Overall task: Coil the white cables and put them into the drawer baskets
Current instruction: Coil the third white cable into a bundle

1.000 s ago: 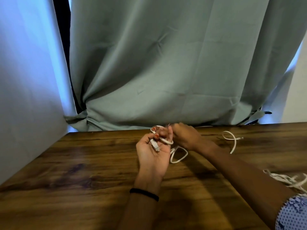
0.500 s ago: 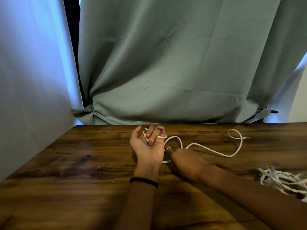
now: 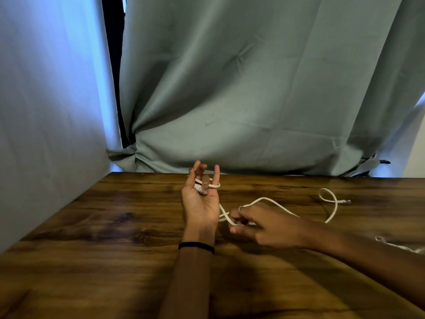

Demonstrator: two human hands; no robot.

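Note:
A white cable (image 3: 273,202) runs across the wooden table (image 3: 92,238). My left hand (image 3: 200,199) is held palm up with the fingers raised; one end of the cable, with its plug, is looped around those fingers. My right hand (image 3: 264,226) lies just right of the left wrist and pinches the cable between thumb and fingers. From there the cable arcs to the right and ends in a small loop with a plug (image 3: 345,201). No drawer or basket is in view.
A tangle of more white cables (image 3: 400,246) lies at the table's right edge. A green curtain (image 3: 241,88) hangs behind the table's far edge. A pale wall (image 3: 46,111) closes off the left side.
My right hand pulled back from the left hand's fingers toward me, drawing the cable down past the left palm. The left hand's fingers opened upward. The view shifted slightly.

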